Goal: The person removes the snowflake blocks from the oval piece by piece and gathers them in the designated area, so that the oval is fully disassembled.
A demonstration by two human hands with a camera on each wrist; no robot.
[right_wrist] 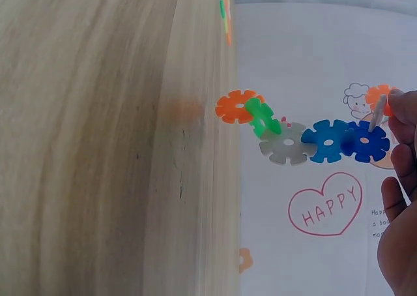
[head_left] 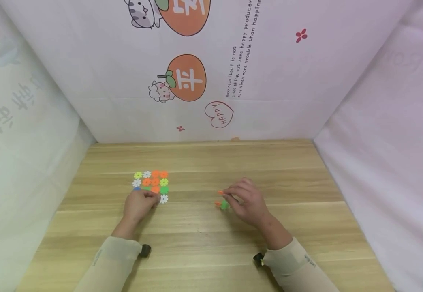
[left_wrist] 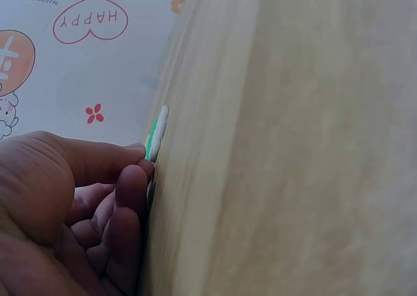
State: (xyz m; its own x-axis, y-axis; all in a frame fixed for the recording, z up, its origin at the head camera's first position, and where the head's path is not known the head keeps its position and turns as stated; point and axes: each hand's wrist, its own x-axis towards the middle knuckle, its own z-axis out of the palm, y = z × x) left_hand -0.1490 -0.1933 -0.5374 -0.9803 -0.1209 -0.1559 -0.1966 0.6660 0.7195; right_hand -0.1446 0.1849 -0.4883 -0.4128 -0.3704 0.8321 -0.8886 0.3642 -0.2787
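On the left of the wooden table, a flat block of notched plastic flower discs [head_left: 155, 182] in orange, white, yellow-green, green and blue is laid in rows. My left hand [head_left: 138, 205] pinches its near edge between thumb and fingertips; the part under the hand is hidden. Seen edge-on in the left wrist view, white and green discs [left_wrist: 156, 136] stand at those fingertips. My right hand [head_left: 248, 200] holds a curved chain of interlocked flower discs [right_wrist: 287, 143] above the table by an orange disc [right_wrist: 380, 99]. Blue, clear-white, green and orange discs follow along it.
The table [head_left: 197, 251] runs up to a printed white cloth [head_left: 270, 101] at the back. More white cloth [head_left: 386, 142] hangs along both sides. A small black device [head_left: 145, 250] is strapped at each cuff.
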